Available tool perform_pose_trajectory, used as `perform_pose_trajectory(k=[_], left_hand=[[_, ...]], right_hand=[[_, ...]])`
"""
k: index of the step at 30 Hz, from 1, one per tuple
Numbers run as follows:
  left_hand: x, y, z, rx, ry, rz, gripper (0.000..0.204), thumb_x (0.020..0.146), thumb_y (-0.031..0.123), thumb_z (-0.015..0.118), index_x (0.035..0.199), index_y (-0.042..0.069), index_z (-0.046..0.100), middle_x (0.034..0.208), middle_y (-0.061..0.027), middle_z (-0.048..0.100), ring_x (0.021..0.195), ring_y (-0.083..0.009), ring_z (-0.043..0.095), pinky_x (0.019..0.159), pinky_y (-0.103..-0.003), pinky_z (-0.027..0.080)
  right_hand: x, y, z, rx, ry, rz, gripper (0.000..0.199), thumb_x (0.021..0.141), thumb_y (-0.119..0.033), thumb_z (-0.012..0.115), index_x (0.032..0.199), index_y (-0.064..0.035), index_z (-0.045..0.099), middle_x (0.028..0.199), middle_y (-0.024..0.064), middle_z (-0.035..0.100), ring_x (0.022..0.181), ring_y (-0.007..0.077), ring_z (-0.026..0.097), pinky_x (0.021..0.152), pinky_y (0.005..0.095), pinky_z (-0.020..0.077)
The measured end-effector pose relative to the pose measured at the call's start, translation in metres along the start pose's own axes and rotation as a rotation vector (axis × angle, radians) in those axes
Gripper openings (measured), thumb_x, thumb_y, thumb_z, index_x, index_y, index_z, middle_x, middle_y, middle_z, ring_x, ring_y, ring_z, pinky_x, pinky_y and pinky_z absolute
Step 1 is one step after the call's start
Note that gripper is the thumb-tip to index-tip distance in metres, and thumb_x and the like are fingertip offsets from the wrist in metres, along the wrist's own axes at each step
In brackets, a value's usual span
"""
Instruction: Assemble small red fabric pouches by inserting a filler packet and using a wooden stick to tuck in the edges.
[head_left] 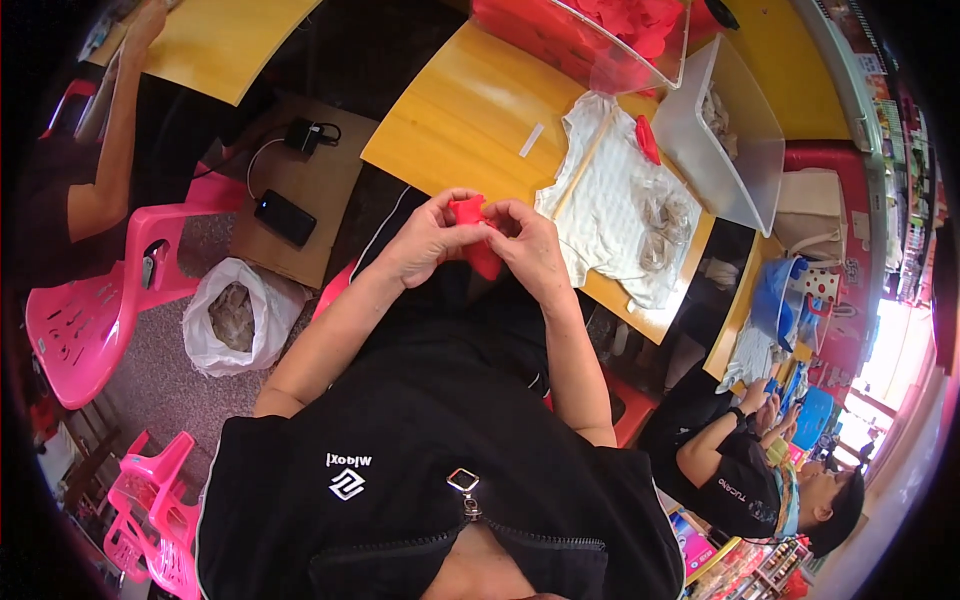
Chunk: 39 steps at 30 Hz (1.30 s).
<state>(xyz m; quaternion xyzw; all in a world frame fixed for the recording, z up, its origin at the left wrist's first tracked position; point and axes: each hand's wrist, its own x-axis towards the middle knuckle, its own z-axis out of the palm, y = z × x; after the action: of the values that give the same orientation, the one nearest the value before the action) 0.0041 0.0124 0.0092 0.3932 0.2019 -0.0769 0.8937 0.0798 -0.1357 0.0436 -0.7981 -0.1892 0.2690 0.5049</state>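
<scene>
A small, soft red piece (484, 262), looking like cloth, is pinched between my two hands just off the table's near edge. My left hand (430, 242) grips its upper left side with thumb and fingers. From the other side my right hand (530, 250) pinches it, the fingertips of both hands almost meeting. Its exact kind cannot be made out. Beyond my right hand a white cloth (600, 225) lies on the yellow table (440, 120). On the cloth rest a thin wooden stick (584, 163), a similar red piece (648, 140) and a clear plastic bag (664, 228) with brownish contents.
At the table's far side stands a clear bin (690, 45) of red pieces, with a translucent bin (745, 185) right of it. Left are a white sack (203, 325), a phone (286, 219) on a board and pink chairs (95, 330). Other people sit left and right.
</scene>
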Motion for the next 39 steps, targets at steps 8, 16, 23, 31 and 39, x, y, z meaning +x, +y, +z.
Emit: perform_pose_trajectory(k=[8,16,23,31,39], left_hand=[[0.003,-0.003,-0.001,-0.1,-0.039,-0.08,0.019,0.088,0.013,0.063,0.106,0.006,0.062,0.097,-0.0047,0.063,0.085,-0.0128,0.062,0.073,-0.03,0.054],[0.002,0.002,0.01,-0.172,0.104,0.008,0.008,0.085,0.009,0.066,0.089,0.003,0.065,0.083,-0.0042,0.064,0.074,-0.0113,0.061,0.066,-0.027,0.052],[0.0,0.008,0.003,-0.259,0.062,0.013,0.006,0.086,0.009,0.064,0.089,0.004,0.063,0.087,-0.0039,0.063,0.079,-0.0122,0.062,0.071,-0.029,0.053],[-0.001,0.01,0.006,-0.443,0.172,-0.006,0.005,0.087,0.013,0.064,0.091,0.01,0.063,0.088,-0.0025,0.064,0.08,-0.0128,0.061,0.081,-0.035,0.05],[-0.014,0.019,-0.04,-0.344,0.237,0.216,0.019,0.093,0.02,0.054,0.105,0.007,0.058,0.097,-0.0039,0.059,0.09,-0.0155,0.057,0.084,-0.035,0.048]], right_hand=[[-0.004,-0.009,0.006,-0.274,0.123,-0.108,0.021,0.075,-0.007,0.067,0.091,0.0022,0.056,0.074,0.0096,0.06,0.069,0.0167,0.06,0.065,0.028,0.0486],[-0.005,-0.003,0.018,-0.189,0.164,-0.106,0.021,0.075,-0.008,0.066,0.091,0.0003,0.056,0.082,0.0154,0.06,0.073,0.0276,0.061,0.067,0.035,0.0494],[-0.005,0.001,0.017,0.264,0.036,0.111,0.034,0.074,-0.01,0.071,0.102,0.0014,0.057,0.085,0.0119,0.062,0.079,0.019,0.062,0.071,0.0295,0.0491],[-0.009,-0.016,0.026,-0.233,0.307,-0.336,0.031,0.076,-0.009,0.073,0.103,-0.0006,0.063,0.09,0.0127,0.064,0.08,0.0225,0.063,0.071,0.0294,0.051],[0.016,-0.076,-0.012,-0.066,0.657,-0.593,0.022,0.075,0.002,0.071,0.096,-0.0005,0.065,0.093,0.0098,0.064,0.088,0.0213,0.061,0.075,0.0292,0.0488]])
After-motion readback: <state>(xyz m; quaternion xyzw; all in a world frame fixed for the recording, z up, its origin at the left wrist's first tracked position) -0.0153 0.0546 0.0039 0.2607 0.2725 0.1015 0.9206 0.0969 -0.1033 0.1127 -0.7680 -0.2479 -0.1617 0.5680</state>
